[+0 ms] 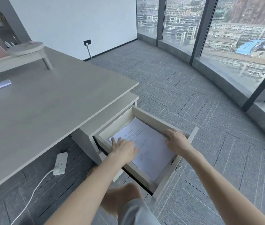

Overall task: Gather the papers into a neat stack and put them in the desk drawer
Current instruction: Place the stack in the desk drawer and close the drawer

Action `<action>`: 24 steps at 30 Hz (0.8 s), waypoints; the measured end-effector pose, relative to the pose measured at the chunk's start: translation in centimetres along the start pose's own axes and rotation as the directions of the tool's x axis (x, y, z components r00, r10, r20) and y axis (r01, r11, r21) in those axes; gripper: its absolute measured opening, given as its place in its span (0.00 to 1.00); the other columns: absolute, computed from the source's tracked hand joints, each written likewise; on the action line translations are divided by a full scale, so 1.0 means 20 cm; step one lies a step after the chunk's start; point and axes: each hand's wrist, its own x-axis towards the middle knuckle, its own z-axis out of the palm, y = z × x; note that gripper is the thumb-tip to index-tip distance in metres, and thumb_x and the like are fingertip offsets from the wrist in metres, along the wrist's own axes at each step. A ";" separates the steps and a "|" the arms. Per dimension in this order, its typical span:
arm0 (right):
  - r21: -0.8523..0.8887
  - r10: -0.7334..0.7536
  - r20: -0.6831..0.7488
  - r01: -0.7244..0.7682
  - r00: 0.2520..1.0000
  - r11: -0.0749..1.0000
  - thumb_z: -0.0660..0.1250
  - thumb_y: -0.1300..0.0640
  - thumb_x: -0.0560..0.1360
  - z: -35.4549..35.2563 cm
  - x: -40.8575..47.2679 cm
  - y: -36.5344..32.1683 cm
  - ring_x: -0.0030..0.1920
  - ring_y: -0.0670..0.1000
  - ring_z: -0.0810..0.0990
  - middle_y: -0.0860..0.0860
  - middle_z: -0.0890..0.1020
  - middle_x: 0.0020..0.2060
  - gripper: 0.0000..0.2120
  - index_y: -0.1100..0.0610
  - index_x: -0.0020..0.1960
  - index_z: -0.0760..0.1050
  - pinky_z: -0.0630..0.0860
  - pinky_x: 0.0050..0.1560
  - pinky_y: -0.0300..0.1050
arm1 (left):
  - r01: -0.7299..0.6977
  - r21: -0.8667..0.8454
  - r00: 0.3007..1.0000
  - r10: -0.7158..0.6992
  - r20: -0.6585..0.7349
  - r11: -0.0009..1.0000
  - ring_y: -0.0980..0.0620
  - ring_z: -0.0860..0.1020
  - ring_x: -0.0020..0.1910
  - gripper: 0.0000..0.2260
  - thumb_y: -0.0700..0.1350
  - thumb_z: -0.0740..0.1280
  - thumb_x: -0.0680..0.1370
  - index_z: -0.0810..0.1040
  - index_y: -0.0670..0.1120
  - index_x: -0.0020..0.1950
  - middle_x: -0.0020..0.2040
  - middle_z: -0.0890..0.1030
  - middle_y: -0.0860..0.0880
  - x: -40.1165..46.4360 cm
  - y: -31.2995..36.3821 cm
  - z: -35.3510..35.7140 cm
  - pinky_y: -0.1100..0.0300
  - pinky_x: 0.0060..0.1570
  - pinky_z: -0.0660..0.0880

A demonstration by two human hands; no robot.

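I am seeing the papers [146, 143] lying flat inside the open drawer [164, 181], at about 4 o'clock from the table [47, 103]. My left hand [125, 149] is reaching in palm down, its grip wide, fingers spread flat on the stack's 9 o'clock side. My right hand [176, 140] is lying at the stack's 3 o'clock edge, fingers loosely curled, closed around nothing. Both forearms are stretching forward from 6 o'clock.
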 end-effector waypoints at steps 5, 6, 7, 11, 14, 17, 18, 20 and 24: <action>0.135 0.041 -0.219 -0.011 0.975 0.991 0.61 0.70 0.71 0.00 -0.30 0.08 0.71 0.62 0.70 0.59 0.69 0.72 0.32 0.56 0.74 0.71 0.67 0.70 0.56 | -0.068 -0.016 0.963 0.061 -0.263 0.998 0.40 0.63 0.75 0.21 0.55 0.55 0.82 0.72 0.43 0.68 0.70 0.75 0.41 0.03 -0.19 -0.20 0.41 0.73 0.59; 0.159 0.079 -0.256 -0.039 0.963 0.986 0.61 0.69 0.71 0.01 -0.34 0.11 0.70 0.63 0.70 0.59 0.68 0.72 0.31 0.56 0.74 0.70 0.67 0.69 0.57 | -0.075 -0.017 0.953 0.067 -0.295 0.997 0.39 0.61 0.76 0.21 0.54 0.57 0.82 0.72 0.42 0.70 0.71 0.73 0.40 0.03 -0.22 -0.25 0.42 0.74 0.59; 0.197 0.118 -0.265 -0.067 0.957 0.978 0.63 0.67 0.73 0.03 -0.37 0.15 0.69 0.63 0.71 0.60 0.68 0.72 0.31 0.56 0.76 0.68 0.68 0.68 0.57 | -0.077 -0.028 0.947 0.064 -0.316 0.997 0.39 0.59 0.78 0.22 0.53 0.57 0.82 0.70 0.42 0.72 0.74 0.70 0.39 0.04 -0.25 -0.29 0.43 0.75 0.57; 0.449 0.209 -0.013 -0.181 0.978 0.875 0.69 0.65 0.75 0.08 -0.44 0.23 0.61 0.59 0.79 0.56 0.72 0.68 0.40 0.50 0.81 0.56 0.78 0.59 0.53 | -0.037 0.000 0.935 0.034 -0.354 0.999 0.40 0.50 0.81 0.28 0.53 0.59 0.82 0.59 0.44 0.79 0.80 0.58 0.38 0.05 -0.37 -0.41 0.44 0.77 0.52; 0.628 0.218 0.051 -0.202 0.974 0.752 0.73 0.66 0.74 0.11 -0.46 0.23 0.54 0.53 0.83 0.53 0.72 0.70 0.49 0.48 0.83 0.46 0.79 0.53 0.48 | 0.024 0.089 0.958 0.002 -0.288 0.996 0.39 0.45 0.81 0.34 0.54 0.59 0.82 0.47 0.47 0.82 0.82 0.47 0.38 0.05 -0.47 -0.42 0.44 0.77 0.48; 0.639 0.253 0.046 -0.223 0.966 0.736 0.75 0.65 0.73 0.13 -0.44 0.22 0.56 0.53 0.84 0.54 0.71 0.75 0.51 0.48 0.83 0.46 0.80 0.59 0.53 | 0.079 0.138 0.973 -0.047 -0.227 0.987 0.38 0.43 0.81 0.39 0.54 0.61 0.80 0.38 0.51 0.82 0.82 0.42 0.39 0.06 -0.59 -0.38 0.40 0.77 0.47; 0.634 0.251 0.053 -0.227 0.967 0.739 0.75 0.65 0.73 0.13 -0.43 0.21 0.56 0.53 0.84 0.55 0.71 0.75 0.51 0.47 0.83 0.46 0.79 0.61 0.55 | 0.072 0.156 0.974 -0.036 -0.225 0.985 0.37 0.43 0.81 0.41 0.53 0.63 0.79 0.37 0.53 0.81 0.82 0.41 0.41 0.08 -0.62 -0.37 0.39 0.77 0.48; 0.640 0.231 0.073 -0.223 0.970 0.735 0.74 0.64 0.75 0.14 -0.41 0.18 0.56 0.53 0.85 0.56 0.70 0.75 0.50 0.45 0.83 0.45 0.79 0.62 0.56 | 0.022 0.160 0.970 0.017 -0.241 0.987 0.37 0.44 0.81 0.44 0.51 0.67 0.78 0.36 0.55 0.81 0.83 0.41 0.44 0.11 -0.69 -0.38 0.37 0.76 0.49; 0.639 0.190 0.080 -0.197 0.978 0.744 0.72 0.61 0.77 0.18 -0.34 0.10 0.58 0.55 0.84 0.57 0.69 0.76 0.49 0.43 0.82 0.41 0.76 0.66 0.59 | -0.087 0.173 0.965 0.126 -0.231 0.981 0.39 0.43 0.81 0.46 0.48 0.68 0.76 0.37 0.57 0.81 0.83 0.40 0.50 0.19 -0.78 -0.41 0.36 0.77 0.48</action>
